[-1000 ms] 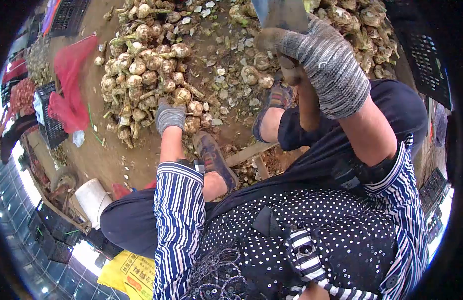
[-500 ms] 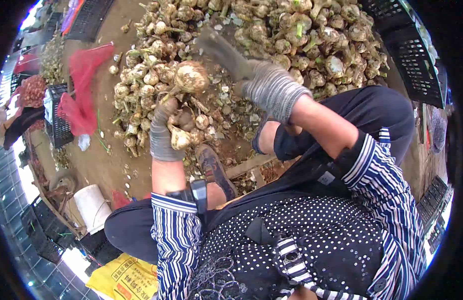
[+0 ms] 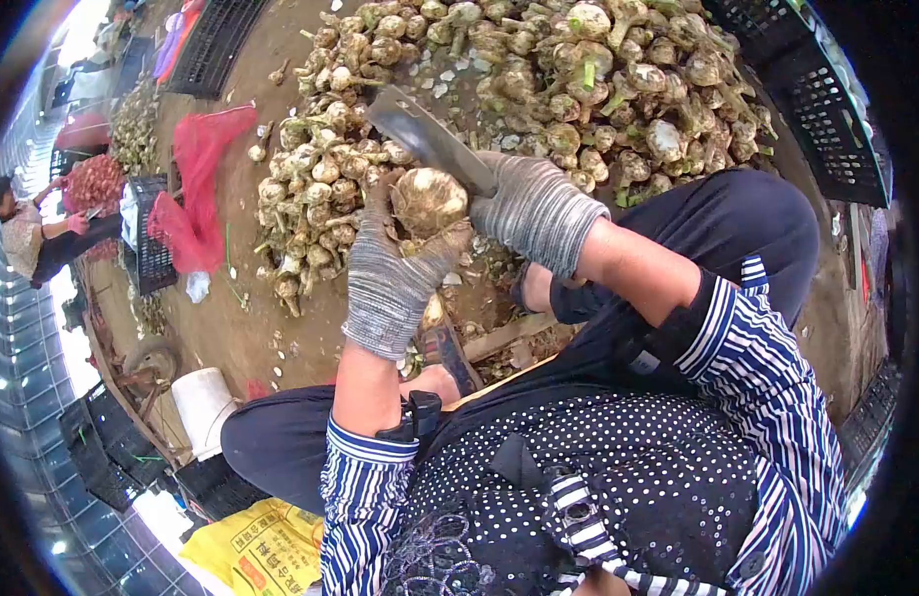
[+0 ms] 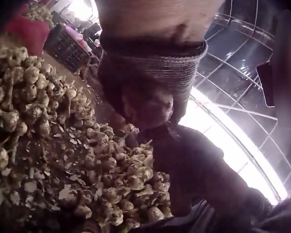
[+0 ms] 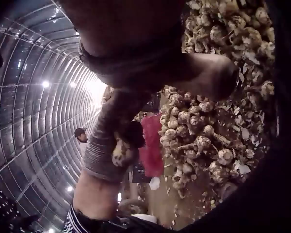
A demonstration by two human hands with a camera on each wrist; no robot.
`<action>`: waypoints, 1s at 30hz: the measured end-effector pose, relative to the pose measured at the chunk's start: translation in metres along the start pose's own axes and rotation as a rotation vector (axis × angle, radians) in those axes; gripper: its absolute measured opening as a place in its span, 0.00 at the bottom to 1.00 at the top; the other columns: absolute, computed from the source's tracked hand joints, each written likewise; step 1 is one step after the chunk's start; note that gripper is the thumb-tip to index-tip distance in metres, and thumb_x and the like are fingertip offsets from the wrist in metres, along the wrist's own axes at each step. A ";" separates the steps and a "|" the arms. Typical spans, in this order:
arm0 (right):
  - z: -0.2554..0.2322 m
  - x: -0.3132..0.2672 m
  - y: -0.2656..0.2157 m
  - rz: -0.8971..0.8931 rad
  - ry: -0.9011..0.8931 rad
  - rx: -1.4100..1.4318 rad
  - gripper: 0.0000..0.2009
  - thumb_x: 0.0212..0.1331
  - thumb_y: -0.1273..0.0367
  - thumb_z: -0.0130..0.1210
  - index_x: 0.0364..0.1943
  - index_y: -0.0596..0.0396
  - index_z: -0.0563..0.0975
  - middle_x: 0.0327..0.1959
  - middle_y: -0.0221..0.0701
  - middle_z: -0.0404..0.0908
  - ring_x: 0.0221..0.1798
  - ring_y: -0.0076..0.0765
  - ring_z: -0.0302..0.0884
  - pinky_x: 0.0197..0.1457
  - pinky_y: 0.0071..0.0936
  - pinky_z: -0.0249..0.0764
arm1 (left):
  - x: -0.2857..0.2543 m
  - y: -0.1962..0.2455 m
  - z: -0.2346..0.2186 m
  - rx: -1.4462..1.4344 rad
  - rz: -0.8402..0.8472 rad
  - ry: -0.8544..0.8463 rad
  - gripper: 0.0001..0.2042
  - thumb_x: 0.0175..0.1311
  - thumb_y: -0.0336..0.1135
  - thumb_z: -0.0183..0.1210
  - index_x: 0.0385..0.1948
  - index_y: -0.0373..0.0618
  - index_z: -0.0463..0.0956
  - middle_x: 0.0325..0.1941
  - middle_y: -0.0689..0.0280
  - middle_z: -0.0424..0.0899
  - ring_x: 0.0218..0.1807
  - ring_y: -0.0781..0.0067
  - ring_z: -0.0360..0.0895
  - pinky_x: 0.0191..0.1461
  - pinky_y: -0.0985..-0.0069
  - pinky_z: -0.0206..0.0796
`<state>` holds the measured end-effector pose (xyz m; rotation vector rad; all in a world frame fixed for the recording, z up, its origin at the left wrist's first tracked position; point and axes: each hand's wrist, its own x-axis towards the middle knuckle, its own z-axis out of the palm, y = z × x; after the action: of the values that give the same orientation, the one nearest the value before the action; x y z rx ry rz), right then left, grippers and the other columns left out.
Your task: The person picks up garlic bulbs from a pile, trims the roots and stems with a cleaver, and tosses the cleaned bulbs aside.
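Head: grey-gloved left hand [image 3: 400,283] grips round, soil-streaked bulb [image 3: 429,203] above brown earthen floor [image 3: 300,333]; grey-gloved right hand [image 3: 541,211] grips broad-bladed metal knife [image 3: 429,141] close by.
Left wrist: pale bulb heap [image 4: 119,177], metal-barred roof [image 4: 233,43].
Right wrist: roof arching, red mesh [image 5: 151,145] beside heap.

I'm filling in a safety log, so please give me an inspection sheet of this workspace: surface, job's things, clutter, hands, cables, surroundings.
Surface: brown ground, scattered with pale flakes.
Job's things: large bulb close to the blade, contact unclear; left pile and right pile of bulbs.
Clutter: red net, white bucket, yellow sack.
Left hand: gloved, holds the large bulb.
Right hand: gloved, holds the blade.
Cables: nothing seen.
Surroundings: black crates, another person at far left.
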<state>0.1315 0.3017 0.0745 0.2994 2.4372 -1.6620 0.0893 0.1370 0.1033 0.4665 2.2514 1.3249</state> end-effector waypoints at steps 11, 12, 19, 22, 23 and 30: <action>0.000 -0.014 -0.003 0.029 -0.065 0.044 0.18 0.48 0.61 0.52 0.40 0.59 0.75 0.29 0.50 0.79 0.35 0.53 0.77 0.40 0.40 0.73 | -0.007 -0.017 0.000 0.084 0.237 0.069 0.39 0.39 0.29 0.71 0.57 0.41 0.59 0.50 0.57 0.74 0.49 0.68 0.74 0.52 0.74 0.69; 0.000 -0.015 -0.005 0.028 -0.069 0.045 0.18 0.48 0.61 0.52 0.40 0.59 0.75 0.29 0.50 0.79 0.35 0.53 0.77 0.40 0.40 0.73 | -0.006 -0.014 -0.004 0.034 0.161 0.076 0.38 0.39 0.29 0.71 0.56 0.41 0.60 0.49 0.58 0.75 0.48 0.70 0.75 0.51 0.75 0.70; -0.005 -0.032 -0.023 -0.648 0.147 -0.633 0.17 0.43 0.68 0.56 0.41 0.52 0.72 0.31 0.34 0.76 0.34 0.42 0.77 0.38 0.34 0.72 | -0.013 -0.037 -0.043 0.104 0.211 -0.081 0.23 0.49 0.30 0.65 0.49 0.41 0.69 0.44 0.64 0.78 0.43 0.74 0.77 0.45 0.78 0.72; 0.010 -0.031 -0.022 -0.698 0.075 -0.737 0.15 0.45 0.67 0.54 0.40 0.50 0.73 0.31 0.31 0.76 0.35 0.38 0.78 0.38 0.34 0.72 | -0.024 -0.032 -0.039 -0.243 -0.004 -0.081 0.22 0.50 0.31 0.64 0.49 0.41 0.69 0.45 0.64 0.78 0.44 0.74 0.76 0.46 0.77 0.71; 0.013 -0.031 -0.023 -0.722 0.056 -0.772 0.14 0.46 0.66 0.53 0.40 0.50 0.73 0.30 0.31 0.76 0.34 0.37 0.78 0.37 0.34 0.72 | -0.026 -0.028 -0.041 -0.316 -0.035 -0.080 0.21 0.51 0.31 0.63 0.48 0.41 0.70 0.45 0.64 0.79 0.45 0.73 0.76 0.46 0.77 0.71; 0.015 -0.025 -0.020 -0.776 0.105 -0.835 0.15 0.46 0.66 0.52 0.41 0.55 0.72 0.29 0.32 0.76 0.32 0.37 0.78 0.37 0.35 0.71 | -0.044 -0.011 -0.047 -0.540 -0.153 -0.069 0.18 0.54 0.31 0.61 0.47 0.40 0.71 0.45 0.64 0.79 0.47 0.72 0.76 0.48 0.74 0.70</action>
<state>0.1508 0.2790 0.0930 -0.7664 3.2652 -0.5958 0.0987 0.0755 0.1231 0.1395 1.7320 1.7175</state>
